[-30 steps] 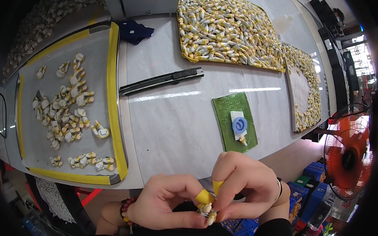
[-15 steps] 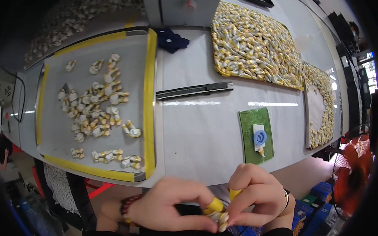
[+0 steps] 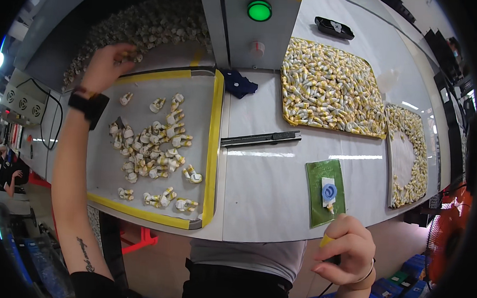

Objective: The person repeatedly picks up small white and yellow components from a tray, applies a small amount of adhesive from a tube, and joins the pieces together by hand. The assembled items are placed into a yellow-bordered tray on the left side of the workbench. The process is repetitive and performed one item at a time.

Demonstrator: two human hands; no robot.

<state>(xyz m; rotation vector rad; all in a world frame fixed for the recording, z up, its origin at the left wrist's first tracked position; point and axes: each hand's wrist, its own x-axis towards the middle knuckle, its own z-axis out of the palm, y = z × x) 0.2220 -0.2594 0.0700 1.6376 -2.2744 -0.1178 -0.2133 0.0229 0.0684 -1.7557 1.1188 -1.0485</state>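
Observation:
My left hand [image 3: 108,64] reaches to the far left, over the near edge of a heap of small white pieces [image 3: 148,30]. Its thumb and forefinger look apart, beside white pieces of the heap, and a yellow cover shows on a fingertip. Low on the right, in front of the table, my right hand [image 3: 350,250] is curled with thumb and forefinger drawn together. It wears a yellow finger cover; whatever it may hold is hidden. Closest to it is a green pad [image 3: 317,205] bearing a blue round piece [image 3: 329,192] on a white block.
White-and-yellow pieces [image 3: 153,150] lie in a yellow-taped tray [image 3: 213,148]. A black-handled cutter knife [image 3: 263,138] and dark cloth [image 3: 238,85] lie right of it. Farther right are a full tray of similar pieces [image 3: 331,86] and a partly filled one [image 3: 404,156]. A grey post carries a green light [image 3: 259,10].
My left hand has left my right hand and swung far left to the white heap. The small white pieces between my hands no longer show there. My view has shifted, bringing the green light in.

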